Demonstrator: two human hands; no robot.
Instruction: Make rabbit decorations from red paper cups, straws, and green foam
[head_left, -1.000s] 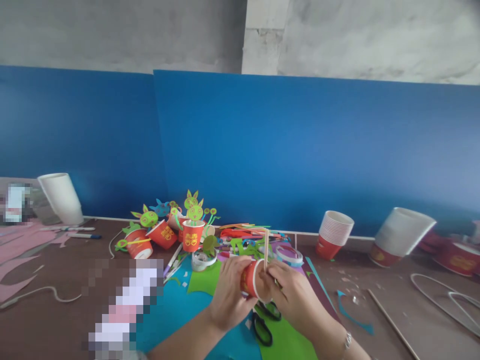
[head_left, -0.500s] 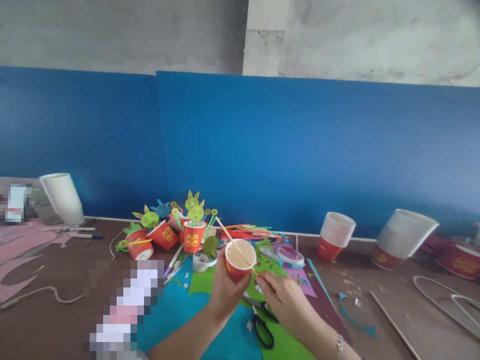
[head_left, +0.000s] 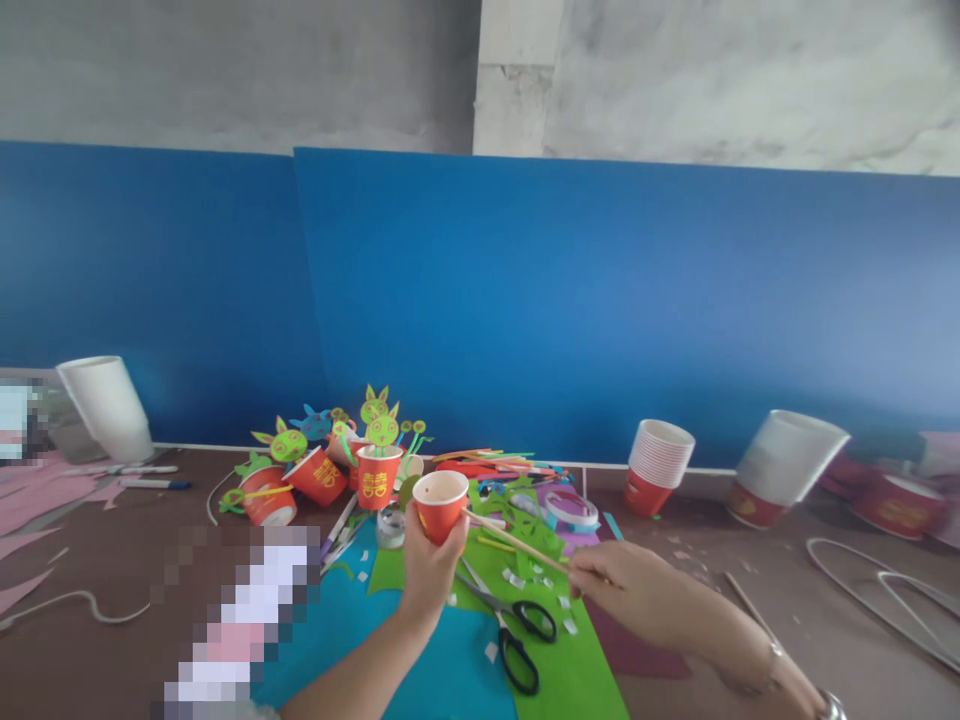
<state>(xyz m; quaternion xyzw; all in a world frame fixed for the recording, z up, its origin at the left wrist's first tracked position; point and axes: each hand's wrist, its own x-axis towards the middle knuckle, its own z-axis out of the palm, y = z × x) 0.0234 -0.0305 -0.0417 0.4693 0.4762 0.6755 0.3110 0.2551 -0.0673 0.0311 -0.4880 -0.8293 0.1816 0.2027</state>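
Observation:
My left hand [head_left: 433, 565] is wrapped round a red paper cup [head_left: 441, 512], its open rim tilted up toward me. Between the closed fingers of my right hand [head_left: 604, 580] is the end of a thin wooden stick [head_left: 521, 543]. The stick's other end meets the cup's right side near the rim. Black-handled scissors [head_left: 517, 635] lie below the hands on green paper [head_left: 570, 670], among small white scraps. Blue paper [head_left: 450, 655] lies beneath my left forearm.
Red cups with green animal faces [head_left: 377, 475] stand and lie at the back left. Stacked cups [head_left: 661, 455] are at the back right, a tape roll [head_left: 571, 512] behind the hands. A marker [head_left: 155, 484] and pink paper [head_left: 45, 490] lie left.
The stick has come out of the cup's inside, drawn right with my right hand. My left hand and the cup are slightly farther left, the cup tipped differently. The view has shifted a little.

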